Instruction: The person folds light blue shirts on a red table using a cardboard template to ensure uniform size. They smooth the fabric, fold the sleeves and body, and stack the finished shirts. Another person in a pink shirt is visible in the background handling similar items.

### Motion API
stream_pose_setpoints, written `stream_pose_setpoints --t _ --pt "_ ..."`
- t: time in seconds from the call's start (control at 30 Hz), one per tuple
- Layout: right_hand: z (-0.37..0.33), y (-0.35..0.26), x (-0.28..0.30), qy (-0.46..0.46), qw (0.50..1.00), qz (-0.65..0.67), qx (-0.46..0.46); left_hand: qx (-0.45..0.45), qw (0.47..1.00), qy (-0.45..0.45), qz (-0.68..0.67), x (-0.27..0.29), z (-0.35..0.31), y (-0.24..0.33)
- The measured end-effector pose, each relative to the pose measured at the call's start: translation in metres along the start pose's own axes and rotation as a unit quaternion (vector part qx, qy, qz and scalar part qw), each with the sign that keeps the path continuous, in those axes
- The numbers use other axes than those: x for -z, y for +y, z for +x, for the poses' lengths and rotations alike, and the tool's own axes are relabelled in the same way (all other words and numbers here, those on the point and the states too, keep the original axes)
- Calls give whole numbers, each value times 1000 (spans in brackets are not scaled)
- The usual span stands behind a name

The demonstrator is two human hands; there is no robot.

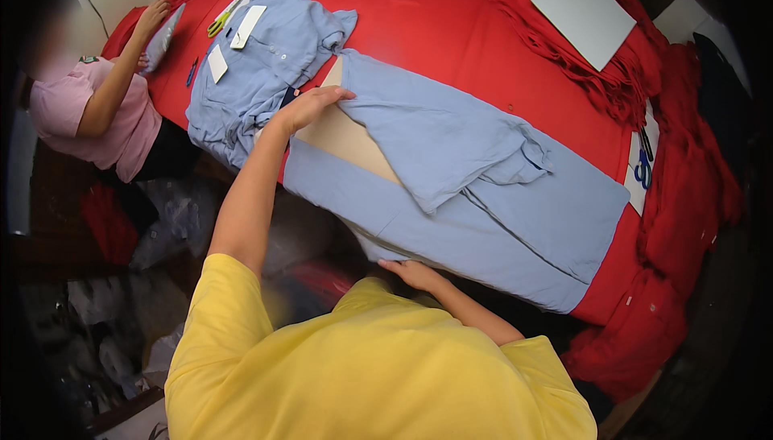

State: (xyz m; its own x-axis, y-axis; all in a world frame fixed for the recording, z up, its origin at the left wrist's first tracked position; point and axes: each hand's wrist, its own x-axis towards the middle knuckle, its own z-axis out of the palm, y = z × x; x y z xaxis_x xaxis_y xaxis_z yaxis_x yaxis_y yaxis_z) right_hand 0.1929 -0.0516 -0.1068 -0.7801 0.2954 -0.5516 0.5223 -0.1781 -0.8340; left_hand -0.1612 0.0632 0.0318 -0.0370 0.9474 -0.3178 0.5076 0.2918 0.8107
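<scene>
Blue shirt (451, 182), cardboard (346, 138), red garment pile (596, 61), scissors (642, 170)

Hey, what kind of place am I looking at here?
Probably a garment workshop or packing room. A light blue shirt is spread over a cardboard folding board on a red-covered table, more blue shirts and red garments are piled around, and scissors lie nearby.
</scene>
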Motion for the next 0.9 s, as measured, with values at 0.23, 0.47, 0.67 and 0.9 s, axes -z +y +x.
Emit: stream_pose_setpoints --t 0.23,0.47,0.67,0.9 --pt "-15 -135 90 -105 868 465 140 61 984 -74 -150 19 15 -10" --pt "-13 -203 184 267 745 537 293 1 999 41 20 11 24 -29" --pt "-119 -91 130 612 751 -203 143 -217 904 339 140 -48 25 -48" --pt "-173 6 83 695 618 -366 -39 -242 871 365 225 -47 33 -32"
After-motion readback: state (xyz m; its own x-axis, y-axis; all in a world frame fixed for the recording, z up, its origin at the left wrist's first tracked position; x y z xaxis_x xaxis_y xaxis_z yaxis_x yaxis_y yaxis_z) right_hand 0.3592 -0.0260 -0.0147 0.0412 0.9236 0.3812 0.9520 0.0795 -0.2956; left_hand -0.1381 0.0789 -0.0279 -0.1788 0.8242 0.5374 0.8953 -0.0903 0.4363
